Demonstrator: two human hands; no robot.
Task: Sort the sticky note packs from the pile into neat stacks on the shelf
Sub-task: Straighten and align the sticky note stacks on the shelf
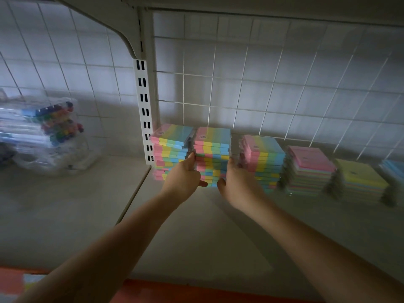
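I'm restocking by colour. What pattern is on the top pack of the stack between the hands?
Four stripes on the top pack: pink, yellow, green, blue. Head view.

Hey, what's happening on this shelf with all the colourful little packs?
A person is tidying sticky note packs on a pale shelf. Both hands hold the sides of the second stack of striped pink, yellow, green and blue packs: the left hand on its left, the right hand on its right, as if squaring it up. More stacks stand in a row beside it, including a pink-topped stack and a yellow-topped stack. A clear bag of coloured markers sits in the next bay.
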